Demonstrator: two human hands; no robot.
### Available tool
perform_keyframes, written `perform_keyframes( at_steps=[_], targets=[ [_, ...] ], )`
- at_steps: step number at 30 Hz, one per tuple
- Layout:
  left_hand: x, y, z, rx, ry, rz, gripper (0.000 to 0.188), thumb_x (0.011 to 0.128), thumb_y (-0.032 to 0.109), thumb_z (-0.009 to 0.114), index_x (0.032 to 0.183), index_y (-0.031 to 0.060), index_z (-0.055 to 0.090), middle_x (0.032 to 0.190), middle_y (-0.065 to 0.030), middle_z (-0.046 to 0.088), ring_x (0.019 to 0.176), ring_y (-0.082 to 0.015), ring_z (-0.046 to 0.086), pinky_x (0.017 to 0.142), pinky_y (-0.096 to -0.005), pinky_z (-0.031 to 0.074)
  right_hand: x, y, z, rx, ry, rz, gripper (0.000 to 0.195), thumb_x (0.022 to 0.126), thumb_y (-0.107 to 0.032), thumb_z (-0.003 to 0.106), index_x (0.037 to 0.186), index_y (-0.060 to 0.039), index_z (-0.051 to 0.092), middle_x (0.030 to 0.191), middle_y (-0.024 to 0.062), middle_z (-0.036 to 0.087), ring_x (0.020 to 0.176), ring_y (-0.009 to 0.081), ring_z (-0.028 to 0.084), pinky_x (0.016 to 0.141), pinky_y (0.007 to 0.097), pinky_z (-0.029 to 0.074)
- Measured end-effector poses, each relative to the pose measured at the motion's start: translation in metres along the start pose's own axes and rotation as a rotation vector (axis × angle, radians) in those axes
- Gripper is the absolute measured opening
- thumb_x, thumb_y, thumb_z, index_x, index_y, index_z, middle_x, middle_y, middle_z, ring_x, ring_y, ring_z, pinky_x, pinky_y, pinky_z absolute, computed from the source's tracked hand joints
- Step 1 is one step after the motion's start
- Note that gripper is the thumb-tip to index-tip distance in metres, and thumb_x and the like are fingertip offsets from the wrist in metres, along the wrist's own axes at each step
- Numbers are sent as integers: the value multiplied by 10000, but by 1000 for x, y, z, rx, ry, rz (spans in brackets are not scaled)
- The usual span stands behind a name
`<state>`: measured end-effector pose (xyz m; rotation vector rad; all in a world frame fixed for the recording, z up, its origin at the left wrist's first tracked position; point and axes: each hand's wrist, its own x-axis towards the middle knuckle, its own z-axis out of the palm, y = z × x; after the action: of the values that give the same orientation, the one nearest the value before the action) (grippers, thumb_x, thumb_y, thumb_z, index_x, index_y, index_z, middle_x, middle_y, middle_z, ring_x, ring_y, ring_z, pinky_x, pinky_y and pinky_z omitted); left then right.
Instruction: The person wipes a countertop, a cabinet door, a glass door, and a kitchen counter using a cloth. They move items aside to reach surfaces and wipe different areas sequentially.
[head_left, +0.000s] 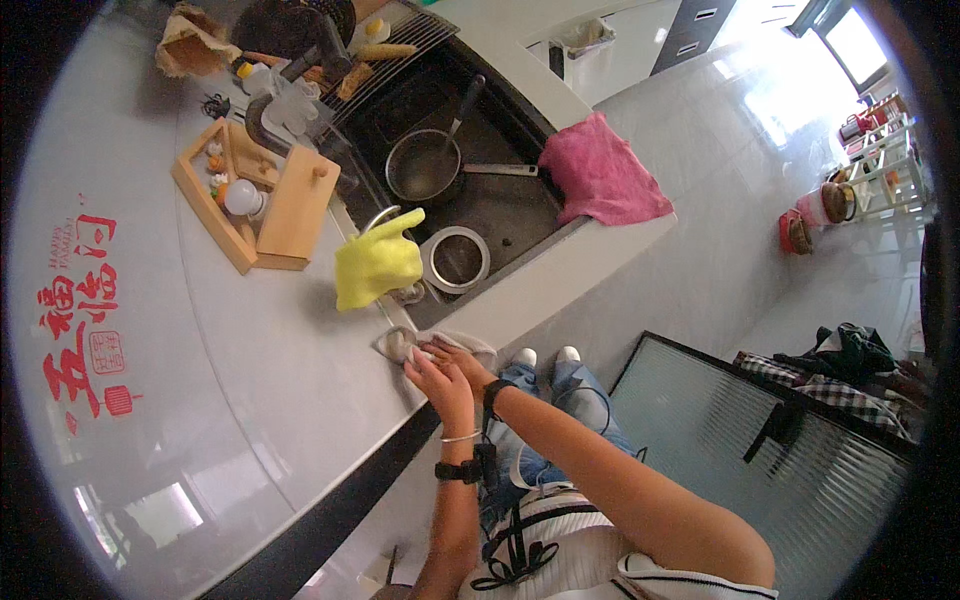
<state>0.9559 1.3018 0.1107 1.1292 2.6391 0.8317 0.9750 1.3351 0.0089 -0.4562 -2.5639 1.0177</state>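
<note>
Both hands meet at the counter's front corner, beside the dark sink. My left hand (442, 382) and my right hand (459, 360) rest on a pale cloth (476, 345) that bunches over the counter edge; the fingers overlap, so which of them grip it is partly hidden. A small whitish object (397, 343) lies by the fingertips, perhaps a folded part of the cloth. A yellow-green cloth (379, 262) hangs over the faucet just beyond. Inside the sink (517, 225) are a saucepan (424, 165) with a utensil in it and a round metal-rimmed container (456, 259).
A pink cloth (600, 172) drapes over the sink's far edge. On the counter (300, 375) stands a wooden box (296, 210) with its lid askew. Bottles and a wire rack (427, 30) with food items are at the back. A glass-panelled door (720, 420) stands behind at the right.
</note>
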Motion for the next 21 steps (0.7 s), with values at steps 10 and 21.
perform_keyframes(
  at_steps=[10,21],
  targets=[
    [-18,14,30,61,-301,182,386,764,27,506,1149,40,535,1108,-208,461,1039,-376,465,907,-457,385,-77,16,-62,-74,1,198,331,776,-248,550,1066,-100,608,1173,48,569,1188,238,437,1028,361,300],
    [-24,101,130,167,-452,604,600,750,68,576,1309,48,358,1306,-202,381,1241,-367,338,1024,-497,272,-154,99,-191,-512,268,529,468,768,-266,574,1209,-120,519,1266,16,484,1205,194,412,1051,364,276]
  ],
)
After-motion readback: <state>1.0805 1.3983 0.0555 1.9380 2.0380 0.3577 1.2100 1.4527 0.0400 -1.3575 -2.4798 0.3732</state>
